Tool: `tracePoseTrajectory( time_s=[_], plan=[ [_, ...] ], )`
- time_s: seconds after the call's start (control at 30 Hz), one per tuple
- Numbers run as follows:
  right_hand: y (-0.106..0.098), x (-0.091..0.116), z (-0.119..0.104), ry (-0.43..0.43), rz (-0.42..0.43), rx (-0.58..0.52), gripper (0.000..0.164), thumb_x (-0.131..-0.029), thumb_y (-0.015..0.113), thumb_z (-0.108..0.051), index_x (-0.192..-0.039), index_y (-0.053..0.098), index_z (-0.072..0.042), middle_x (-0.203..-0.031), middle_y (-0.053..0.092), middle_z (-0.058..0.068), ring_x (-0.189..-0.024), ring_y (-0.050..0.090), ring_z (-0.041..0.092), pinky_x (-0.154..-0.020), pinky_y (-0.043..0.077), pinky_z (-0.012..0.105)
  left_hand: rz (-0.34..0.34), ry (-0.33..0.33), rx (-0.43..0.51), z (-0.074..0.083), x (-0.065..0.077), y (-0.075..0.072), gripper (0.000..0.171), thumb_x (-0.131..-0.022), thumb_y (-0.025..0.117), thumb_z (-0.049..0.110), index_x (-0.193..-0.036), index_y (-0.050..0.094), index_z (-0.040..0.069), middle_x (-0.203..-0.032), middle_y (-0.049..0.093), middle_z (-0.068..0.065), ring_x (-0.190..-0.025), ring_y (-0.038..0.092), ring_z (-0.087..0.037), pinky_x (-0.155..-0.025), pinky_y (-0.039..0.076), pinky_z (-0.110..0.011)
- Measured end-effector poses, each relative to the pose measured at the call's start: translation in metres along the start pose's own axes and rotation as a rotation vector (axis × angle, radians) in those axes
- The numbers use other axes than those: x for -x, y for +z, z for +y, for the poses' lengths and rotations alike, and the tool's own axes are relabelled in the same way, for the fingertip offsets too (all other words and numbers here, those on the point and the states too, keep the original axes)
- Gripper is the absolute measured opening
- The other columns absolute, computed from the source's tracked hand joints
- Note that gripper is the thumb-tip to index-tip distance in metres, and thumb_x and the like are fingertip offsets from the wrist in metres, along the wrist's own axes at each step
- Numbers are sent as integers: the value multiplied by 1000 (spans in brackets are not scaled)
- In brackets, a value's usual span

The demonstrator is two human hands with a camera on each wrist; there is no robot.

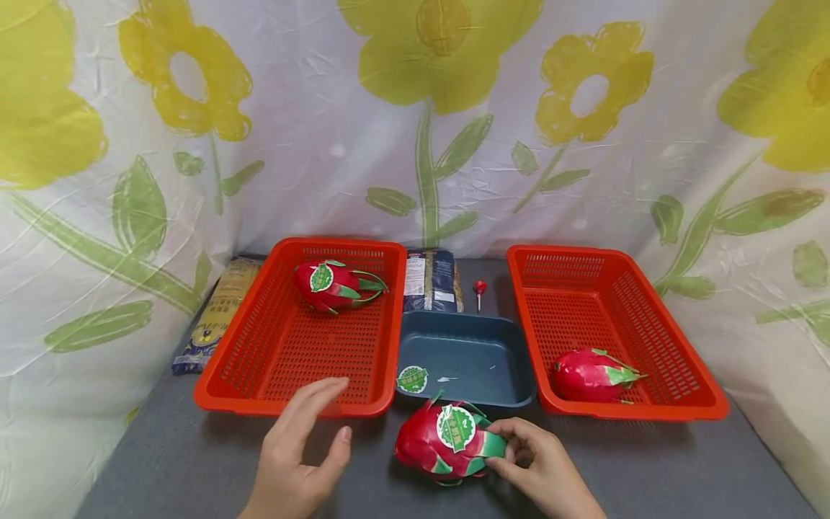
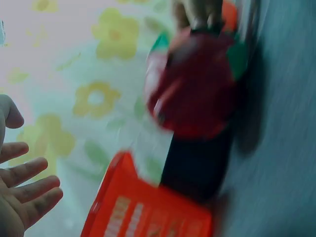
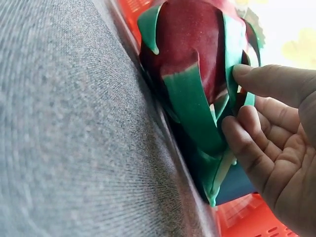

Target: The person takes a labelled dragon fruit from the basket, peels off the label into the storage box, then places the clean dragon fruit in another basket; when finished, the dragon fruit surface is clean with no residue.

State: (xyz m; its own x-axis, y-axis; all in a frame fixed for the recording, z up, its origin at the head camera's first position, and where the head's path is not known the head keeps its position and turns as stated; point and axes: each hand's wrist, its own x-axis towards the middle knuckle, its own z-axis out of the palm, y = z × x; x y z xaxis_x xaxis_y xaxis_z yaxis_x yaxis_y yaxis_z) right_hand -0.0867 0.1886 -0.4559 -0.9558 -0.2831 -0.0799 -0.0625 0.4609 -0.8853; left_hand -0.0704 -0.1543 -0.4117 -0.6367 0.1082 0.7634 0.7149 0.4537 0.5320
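A dragon fruit (image 1: 424,443) with a green round sticker is at the front of the grey table, just before the blue-grey bin. My right hand (image 1: 541,461) pinches its green leafy end between thumb and fingers; the right wrist view shows the thumb on one leaf of the dragon fruit (image 3: 190,44). To the left of the fruit, my left hand (image 1: 298,454) holds nothing, its fingers spread apart from the thumb near the left basket's front rim. In the left wrist view the dragon fruit (image 2: 197,89) is blurred and apart from the left hand (image 2: 24,192).
A red basket (image 1: 292,409) at left holds one dragon fruit (image 1: 318,292); another red basket (image 1: 632,412) at right holds one too (image 1: 586,376). Between them stands the blue-grey bin (image 1: 467,364) with a loose sticker (image 1: 412,379). Behind are a packet (image 1: 431,281) and a lollipop (image 1: 479,287).
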Motion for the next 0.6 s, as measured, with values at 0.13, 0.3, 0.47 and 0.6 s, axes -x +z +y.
tracePoseTrajectory(
  time_s=[0.13, 0.3, 0.47, 0.6],
  plan=[
    [-1, 0, 0, -7, -5, -3, 36, -84, 86, -18, -115, 70, -8, -85, 61, 3, -69, 58, 14, -61, 53, 26, -151, -69, 66, 11, 3, 19, 65, -77, 79, 0, -139, 60, 9, -133, 62, -9, -118, 61, -23, -101, 48, -24],
    [-1, 0, 2, -11, -9, -15, 35, -85, 86, -18, -115, 70, -9, -87, 61, 4, -70, 58, 14, -61, 53, 26, -374, -233, 151, 20, 8, 38, 65, -85, 81, 11, -144, 55, 19, -141, 56, 2, -121, 58, -20, -92, 56, -34],
    [-1, 1, 4, -33, -4, -20, 34, -85, 85, -17, -114, 70, -9, -88, 61, 3, -71, 58, 13, -61, 54, 26, -601, -353, 205, 14, 11, 53, 69, -90, 81, 28, -151, 49, 21, -149, 48, 2, -128, 51, -21, -88, 56, -30],
    [-2, 2, 5, -37, -6, -23, 33, -85, 85, -18, -113, 70, -9, -88, 62, 3, -71, 58, 13, -61, 53, 26, -717, -424, 188, 3, 14, 61, 81, -87, 83, 39, -156, 43, 26, -154, 42, 4, -134, 46, -23, -87, 56, -29]
  ],
)
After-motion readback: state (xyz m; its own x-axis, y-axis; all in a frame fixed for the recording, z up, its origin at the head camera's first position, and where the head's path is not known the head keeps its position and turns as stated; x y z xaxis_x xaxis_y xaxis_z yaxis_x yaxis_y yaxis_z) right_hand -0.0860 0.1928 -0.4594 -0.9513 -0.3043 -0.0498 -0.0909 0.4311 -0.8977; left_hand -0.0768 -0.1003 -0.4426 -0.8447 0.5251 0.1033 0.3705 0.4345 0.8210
